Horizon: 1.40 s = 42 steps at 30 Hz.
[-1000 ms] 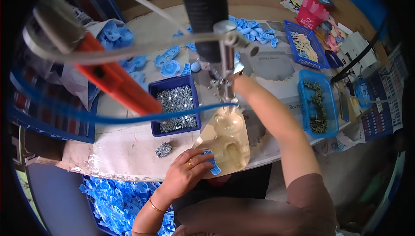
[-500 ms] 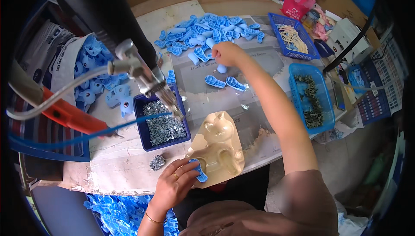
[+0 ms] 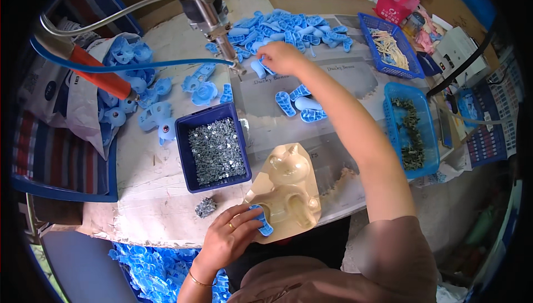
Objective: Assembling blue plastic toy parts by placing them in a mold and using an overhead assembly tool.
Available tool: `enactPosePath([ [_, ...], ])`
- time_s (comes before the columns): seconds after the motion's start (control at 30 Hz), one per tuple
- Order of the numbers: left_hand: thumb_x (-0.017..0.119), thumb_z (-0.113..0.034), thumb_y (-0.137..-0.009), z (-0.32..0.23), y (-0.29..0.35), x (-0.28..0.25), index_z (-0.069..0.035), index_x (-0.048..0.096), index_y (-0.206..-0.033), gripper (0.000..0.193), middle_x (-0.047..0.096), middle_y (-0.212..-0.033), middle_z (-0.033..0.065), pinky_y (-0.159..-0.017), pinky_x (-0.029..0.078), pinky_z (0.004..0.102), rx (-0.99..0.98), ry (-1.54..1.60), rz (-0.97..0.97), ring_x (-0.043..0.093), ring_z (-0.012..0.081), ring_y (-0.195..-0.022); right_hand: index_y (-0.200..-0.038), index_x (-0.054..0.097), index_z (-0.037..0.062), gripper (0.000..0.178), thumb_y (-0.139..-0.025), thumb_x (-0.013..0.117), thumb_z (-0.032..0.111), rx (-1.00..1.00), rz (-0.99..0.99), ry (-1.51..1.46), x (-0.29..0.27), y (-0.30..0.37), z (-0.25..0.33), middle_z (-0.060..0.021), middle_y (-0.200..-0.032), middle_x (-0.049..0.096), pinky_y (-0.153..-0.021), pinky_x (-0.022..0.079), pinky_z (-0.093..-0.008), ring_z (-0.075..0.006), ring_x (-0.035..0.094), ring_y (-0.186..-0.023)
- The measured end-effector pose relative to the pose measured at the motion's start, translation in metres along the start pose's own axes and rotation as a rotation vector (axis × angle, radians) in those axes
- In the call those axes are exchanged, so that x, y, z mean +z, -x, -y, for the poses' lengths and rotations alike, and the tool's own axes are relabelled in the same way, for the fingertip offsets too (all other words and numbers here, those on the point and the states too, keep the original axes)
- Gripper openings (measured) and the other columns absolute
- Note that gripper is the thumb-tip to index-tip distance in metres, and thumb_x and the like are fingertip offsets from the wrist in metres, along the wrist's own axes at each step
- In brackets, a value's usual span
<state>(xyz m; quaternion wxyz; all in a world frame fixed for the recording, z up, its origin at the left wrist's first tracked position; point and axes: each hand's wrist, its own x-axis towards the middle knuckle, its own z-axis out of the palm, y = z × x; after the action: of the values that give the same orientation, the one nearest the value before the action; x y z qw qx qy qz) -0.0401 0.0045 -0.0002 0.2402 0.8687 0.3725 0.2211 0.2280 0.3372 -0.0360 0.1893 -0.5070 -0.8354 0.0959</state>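
My left hand [image 3: 229,235] rests at the table's near edge, its fingers closed on a blue plastic leg-shaped shell [image 3: 263,222] with a ribbed inside. That shell lies over the left side of a tan moulded tray [image 3: 293,221] with figure-shaped hollows. My right arm reaches across the table, and my right hand [image 3: 282,57] pinches a blue shell piece [image 3: 259,69] at the front of a pile of similar pieces [image 3: 288,25]. Several loose shells [image 3: 285,104] lie together between that hand and the tray.
A dark blue bin of small metal screws [image 3: 216,150] stands left of the tray. Above it hang a metal tool head [image 3: 208,11] and an orange-red screwdriver [image 3: 102,75]. Blue figure parts [image 3: 158,120] sit at left. At right are a blue basket [image 3: 413,72] and a light-blue tub [image 3: 433,156].
My right hand has moved left and slightly away along the pile's front. More shells now lie in the loose group. The view has shifted, and the hanging tools appear elsewhere. My left hand keeps its hold.
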Motion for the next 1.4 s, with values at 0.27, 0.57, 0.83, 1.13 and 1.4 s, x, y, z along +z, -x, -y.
enactPosePath([
  [0.27, 0.075, -0.003, -0.071, -0.001, -0.006, 0.003, -0.007, 0.068, -0.095, 0.026, 0.068, -0.115, 0.0083, -0.091, 0.052, 0.0411, 0.022, 0.011, -0.02, 0.062, 0.0321, -0.109, -0.098, 0.072, 0.0037, 0.04, -0.075, 0.079, 0.036, 0.069, 0.105, 0.367, 0.032, -0.012, 0.003, -0.0155, -0.102, 0.071, -0.08, 0.056, -0.0409, -0.0305, 0.069, -0.095],
  [0.57, 0.073, -0.007, -0.074, 0.011, 0.006, 0.004, -0.01, 0.067, -0.1, 0.027, 0.067, -0.118, 0.0036, -0.096, 0.048, 0.0442, 0.075, -0.038, -0.007, 0.06, 0.0289, -0.113, -0.107, 0.064, 0.0024, 0.026, -0.085, 0.06, 0.016, 0.321, 0.255, -0.461, -0.069, 0.073, -0.015, -0.0104, -0.078, 0.069, -0.057, 0.056, -0.032, -0.0176, 0.067, -0.061],
  [0.83, 0.072, -0.007, -0.075, 0.008, 0.007, 0.009, -0.009, 0.067, -0.1, 0.025, 0.066, -0.119, 0.0048, -0.099, 0.046, 0.0445, 0.102, -0.063, 0.006, 0.058, 0.0291, -0.116, -0.108, 0.063, 0.0085, 0.023, -0.087, 0.053, 0.011, 0.186, 0.194, -0.286, -0.049, 0.115, -0.036, -0.0059, -0.088, 0.066, -0.071, 0.05, -0.0315, -0.015, 0.061, -0.083],
  [1.13, 0.071, -0.008, -0.078, 0.007, 0.005, 0.008, -0.008, 0.066, -0.098, 0.021, 0.066, -0.117, 0.0063, -0.099, 0.046, 0.0442, 0.121, -0.076, -0.01, 0.059, 0.0302, -0.115, -0.109, 0.064, 0.0061, 0.026, -0.086, 0.051, 0.009, 0.343, 0.135, -0.371, -0.069, 0.143, -0.003, -0.0051, -0.091, 0.065, -0.072, 0.05, -0.0311, -0.0153, 0.059, -0.081],
  [1.4, 0.071, -0.009, -0.079, 0.004, 0.004, 0.01, -0.008, 0.066, -0.1, 0.022, 0.066, -0.119, 0.0067, -0.102, 0.044, 0.0454, 0.135, -0.102, 0.003, 0.059, 0.028, -0.118, -0.124, 0.063, 0.0096, 0.041, -0.085, 0.054, 0.006, 0.071, -0.216, -0.01, -0.009, 0.102, -0.016, -0.0149, -0.12, 0.065, -0.093, 0.05, -0.0413, -0.0329, 0.062, -0.111],
])
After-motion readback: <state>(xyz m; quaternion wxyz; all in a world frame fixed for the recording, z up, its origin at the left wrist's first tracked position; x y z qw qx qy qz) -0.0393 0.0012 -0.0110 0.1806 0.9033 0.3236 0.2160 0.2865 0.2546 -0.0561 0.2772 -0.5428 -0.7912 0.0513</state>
